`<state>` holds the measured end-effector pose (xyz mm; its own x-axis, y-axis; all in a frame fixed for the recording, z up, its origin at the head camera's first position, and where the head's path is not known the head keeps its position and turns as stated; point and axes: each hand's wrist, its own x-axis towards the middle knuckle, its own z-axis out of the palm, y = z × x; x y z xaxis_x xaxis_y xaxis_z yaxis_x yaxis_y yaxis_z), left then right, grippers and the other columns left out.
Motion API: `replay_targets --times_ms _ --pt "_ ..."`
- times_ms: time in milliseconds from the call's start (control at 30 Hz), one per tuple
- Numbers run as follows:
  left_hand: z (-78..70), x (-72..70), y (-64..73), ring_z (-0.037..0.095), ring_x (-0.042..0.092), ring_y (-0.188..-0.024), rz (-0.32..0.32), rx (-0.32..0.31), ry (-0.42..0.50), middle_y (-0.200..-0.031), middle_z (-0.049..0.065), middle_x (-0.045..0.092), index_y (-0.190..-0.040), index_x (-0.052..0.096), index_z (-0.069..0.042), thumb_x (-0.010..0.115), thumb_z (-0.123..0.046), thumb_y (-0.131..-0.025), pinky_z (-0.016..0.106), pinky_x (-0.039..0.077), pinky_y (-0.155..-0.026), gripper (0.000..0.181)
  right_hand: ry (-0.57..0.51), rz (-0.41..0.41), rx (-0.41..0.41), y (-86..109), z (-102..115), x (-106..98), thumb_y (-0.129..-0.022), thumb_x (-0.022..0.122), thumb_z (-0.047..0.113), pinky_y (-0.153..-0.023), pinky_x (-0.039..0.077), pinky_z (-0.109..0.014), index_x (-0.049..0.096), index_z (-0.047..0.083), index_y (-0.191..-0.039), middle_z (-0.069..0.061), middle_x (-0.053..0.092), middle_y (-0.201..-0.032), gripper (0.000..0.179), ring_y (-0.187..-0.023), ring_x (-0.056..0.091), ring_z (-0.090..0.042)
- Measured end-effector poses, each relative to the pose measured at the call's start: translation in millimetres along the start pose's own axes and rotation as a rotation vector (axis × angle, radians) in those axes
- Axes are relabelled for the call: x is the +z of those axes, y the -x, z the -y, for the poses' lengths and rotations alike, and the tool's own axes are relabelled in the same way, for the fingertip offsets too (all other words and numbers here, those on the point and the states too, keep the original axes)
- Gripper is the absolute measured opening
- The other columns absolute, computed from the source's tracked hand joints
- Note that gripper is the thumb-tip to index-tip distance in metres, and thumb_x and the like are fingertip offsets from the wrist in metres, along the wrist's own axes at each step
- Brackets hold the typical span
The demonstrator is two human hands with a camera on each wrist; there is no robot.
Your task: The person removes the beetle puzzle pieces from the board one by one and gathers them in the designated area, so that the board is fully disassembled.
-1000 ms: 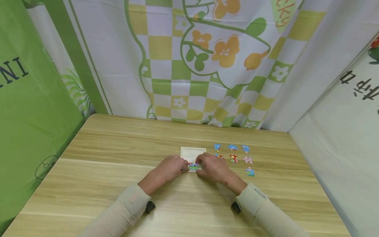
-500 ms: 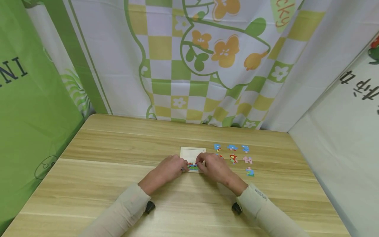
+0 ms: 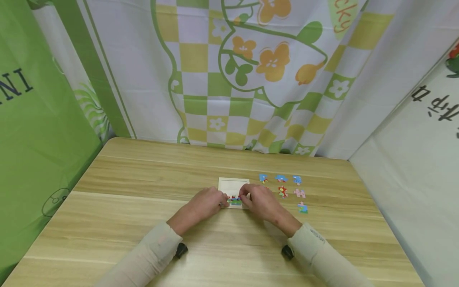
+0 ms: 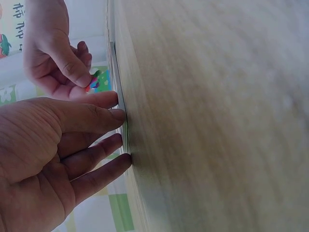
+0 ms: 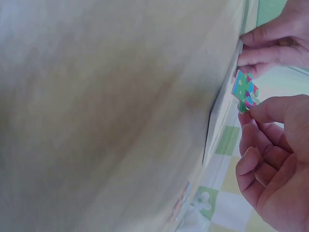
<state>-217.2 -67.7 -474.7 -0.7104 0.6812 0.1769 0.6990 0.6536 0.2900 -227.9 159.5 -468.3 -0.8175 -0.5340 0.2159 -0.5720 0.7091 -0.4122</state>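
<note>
At the middle of the table lies a small pale puzzle tray [image 3: 232, 185]. My left hand [image 3: 207, 202] holds its lower left corner, thumb and forefinger at the edge; in the left wrist view the other fingers of that left hand [image 4: 72, 150] are spread. My right hand [image 3: 261, 200] pinches a green puzzle piece with colourful flowers [image 5: 246, 92] by one end, thumb against forefinger. The piece is tilted over the tray's lower part. The remaining fingers of the right hand [image 5: 280, 150] are curled loosely.
Right of the tray several loose puzzle pieces lie in rows, among them a red one [image 3: 283, 192], a pink one [image 3: 299, 193] and a blue-green one [image 3: 303, 207]. The wooden table [image 3: 143, 175] ends at a patterned curtain [image 3: 229, 99] behind.
The right hand has shifted slightly up and to the right, and the pinched puzzle piece has risen a little. The left hand and the tray stay almost where they were.
</note>
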Motion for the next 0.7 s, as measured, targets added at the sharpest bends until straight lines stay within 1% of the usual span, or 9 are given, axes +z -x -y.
replay_targets --times_ms 33,133,267,333,467,500,600,700 --pt "0.2 0.2 -0.2 0.018 0.071 -0.082 -0.002 0.002 0.001 -0.107 0.004 0.077 -0.092 0.086 -0.019 0.072 0.005 -0.089 0.032 0.057 -0.063 0.027 -0.002 -0.001 0.004 0.3 -1 -2 -0.094 0.069 0.006 -0.057 0.047 -0.025 0.072 0.012 -0.090 0.007 0.067 -0.082 0.008 -0.065 0.055 -0.003" --pt "0.9 0.6 -0.5 0.017 0.072 -0.087 0.005 0.005 0.013 -0.109 0.005 0.076 -0.093 0.086 -0.019 0.072 0.006 -0.090 0.032 0.058 -0.067 0.028 -0.001 0.004 0.017 1.7 -5 -9 -0.096 0.069 0.007 -0.057 0.047 -0.025 0.072 0.013 -0.090 0.008 0.066 -0.080 0.009 -0.064 0.054 -0.003" --pt "1.2 0.4 -0.3 0.022 0.073 -0.103 0.018 0.012 0.029 -0.113 0.008 0.075 -0.091 0.085 -0.018 0.073 0.007 -0.089 0.035 0.060 -0.078 0.028 -0.012 0.017 0.043 6.6 -13 -20 -0.098 0.067 0.008 -0.055 0.047 -0.025 0.072 0.013 -0.091 0.009 0.064 -0.078 0.009 -0.061 0.053 -0.005" --pt "0.8 0.0 -0.2 0.023 0.072 -0.105 0.021 0.013 0.038 -0.113 0.008 0.074 -0.088 0.085 -0.017 0.072 0.007 -0.090 0.035 0.060 -0.078 0.028 -0.016 0.019 0.058 9.9 -18 -26 -0.098 0.067 0.008 -0.055 0.046 -0.026 0.071 0.013 -0.092 0.009 0.064 -0.078 0.009 -0.061 0.052 -0.005" --pt "0.4 0.6 -0.9 0.022 0.073 -0.102 0.012 0.024 0.036 -0.111 0.008 0.075 -0.081 0.083 -0.018 0.071 0.007 -0.091 0.030 0.057 -0.071 0.030 -0.015 0.021 0.094 17.2 -28 -38 -0.097 0.066 0.007 -0.057 0.048 -0.027 0.072 0.014 -0.092 0.010 0.065 -0.081 0.011 -0.065 0.055 -0.005" --pt "0.2 0.6 -0.9 0.022 0.073 -0.103 0.013 0.022 0.041 -0.111 0.008 0.075 -0.081 0.083 -0.018 0.071 0.007 -0.091 0.029 0.057 -0.071 0.030 -0.016 0.025 0.104 19.0 -31 -41 -0.097 0.065 0.007 -0.057 0.048 -0.027 0.072 0.014 -0.092 0.010 0.066 -0.081 0.011 -0.064 0.055 -0.005" --pt "0.2 0.8 -0.7 0.022 0.072 -0.104 0.013 0.020 0.047 -0.112 0.009 0.075 -0.080 0.082 -0.017 0.071 0.009 -0.090 0.028 0.058 -0.074 0.031 -0.007 0.036 0.121 25.2 -37 -48 -0.097 0.066 0.007 -0.057 0.049 -0.027 0.073 0.013 -0.092 0.008 0.068 -0.083 0.010 -0.066 0.057 -0.006" --pt "0.2 0.5 -0.3 0.023 0.072 -0.105 0.011 0.021 0.052 -0.113 0.010 0.074 -0.081 0.082 -0.016 0.070 0.011 -0.089 0.030 0.059 -0.078 0.031 0.014 0.037 0.133 31.8 -44 -54 -0.097 0.068 0.008 -0.059 0.050 -0.029 0.073 0.013 -0.092 0.008 0.068 -0.084 0.009 -0.068 0.058 -0.007"
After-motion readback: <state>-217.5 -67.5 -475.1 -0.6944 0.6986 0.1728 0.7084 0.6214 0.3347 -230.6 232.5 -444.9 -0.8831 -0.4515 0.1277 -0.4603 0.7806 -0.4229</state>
